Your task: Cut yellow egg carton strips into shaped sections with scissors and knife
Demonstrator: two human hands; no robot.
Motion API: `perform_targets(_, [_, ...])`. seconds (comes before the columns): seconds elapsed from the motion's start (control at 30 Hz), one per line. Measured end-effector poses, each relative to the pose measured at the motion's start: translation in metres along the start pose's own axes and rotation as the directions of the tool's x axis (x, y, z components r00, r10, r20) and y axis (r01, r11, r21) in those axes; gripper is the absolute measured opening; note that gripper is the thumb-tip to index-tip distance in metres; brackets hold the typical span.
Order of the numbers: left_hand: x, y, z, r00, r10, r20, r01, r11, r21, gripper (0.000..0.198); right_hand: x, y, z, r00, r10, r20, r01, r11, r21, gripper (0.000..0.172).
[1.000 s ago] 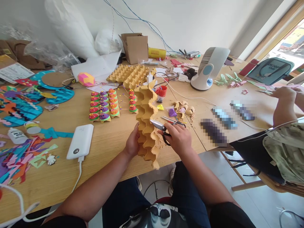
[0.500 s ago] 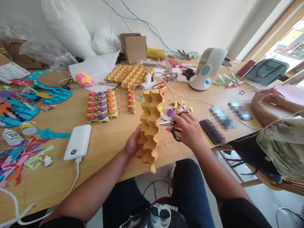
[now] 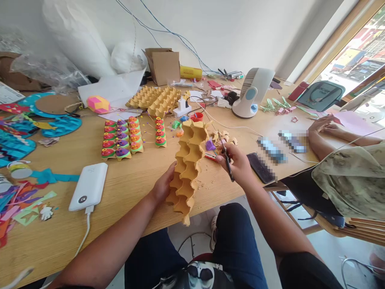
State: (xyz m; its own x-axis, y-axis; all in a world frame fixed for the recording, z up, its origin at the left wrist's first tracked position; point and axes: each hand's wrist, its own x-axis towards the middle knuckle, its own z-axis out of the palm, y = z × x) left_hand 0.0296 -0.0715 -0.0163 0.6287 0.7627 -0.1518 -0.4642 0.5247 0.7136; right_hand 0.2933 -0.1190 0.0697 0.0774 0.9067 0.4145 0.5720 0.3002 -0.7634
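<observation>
My left hand [image 3: 165, 182] grips the left edge of a yellow egg carton piece [image 3: 188, 168], held tilted above the front of the table. Its fingers are partly hidden behind the carton. To the right, my right hand [image 3: 237, 162] is closed round a pair of black-handled scissors [image 3: 227, 159], blades pointing up and away, apart from the carton. Small carton scraps [image 3: 230, 138] and a purple bundle [image 3: 210, 145] lie just beyond the scissors. A red-handled cutter [image 3: 211, 156] rests on the table between carton and right hand.
Painted egg-cup rows [image 3: 122, 138] stand left of the carton, with more egg trays [image 3: 155, 98] behind. A white power bank [image 3: 89, 186] lies at left, a dark phone [image 3: 261, 167] at right. Beyond stands a white fan [image 3: 252, 94]. Another person's hands [image 3: 323, 130] rest at far right.
My right hand has turned the scissors away from the carton's right edge, so the blades now point upward. The carton stays in my left hand. The whole view has shifted slightly.
</observation>
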Motion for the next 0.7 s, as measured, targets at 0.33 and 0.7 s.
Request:
perform_targets(0.33, [0.0, 0.001, -0.001, 0.997, 0.068, -0.019, -0.068, 0.997, 0.026, 0.042, 0.01, -0.016, 0.034, 0.992, 0.009, -0.123, 0.007, 0.991, 0.131, 0.038])
perform_targets(0.7, [0.004, 0.004, -0.011, 0.985, -0.166, 0.05, 0.164, 0.986, 0.041, 0.031, 0.04, -0.004, -0.043, 0.838, -0.465, 0.285, 0.49, 0.415, -0.766, 0.022])
